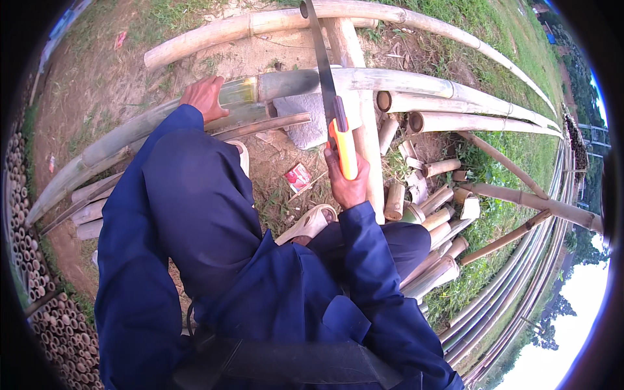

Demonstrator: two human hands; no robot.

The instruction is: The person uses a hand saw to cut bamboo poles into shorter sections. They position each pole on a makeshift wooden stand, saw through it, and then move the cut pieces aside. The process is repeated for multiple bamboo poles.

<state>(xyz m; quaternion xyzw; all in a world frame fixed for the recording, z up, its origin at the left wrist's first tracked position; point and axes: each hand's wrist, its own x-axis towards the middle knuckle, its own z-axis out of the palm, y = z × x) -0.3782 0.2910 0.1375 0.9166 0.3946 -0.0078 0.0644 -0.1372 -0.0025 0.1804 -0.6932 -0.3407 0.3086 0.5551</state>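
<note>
The right hand (346,185) is closed around the orange handle of a hand saw (328,97), its long dark blade pointing up and away across a thick bamboo pole (364,79). That pole lies across a grey stone block (305,117) on bare dirt. The left hand (205,96) presses down with fingers curled over the same pole, on a glossy green stretch well to the left of the blade. Just right of the saw, short cut bamboo sections (432,201) lie heaped on the grass. A tan sandal (311,223) shows below the right hand, beside a small red packet (298,177).
</note>
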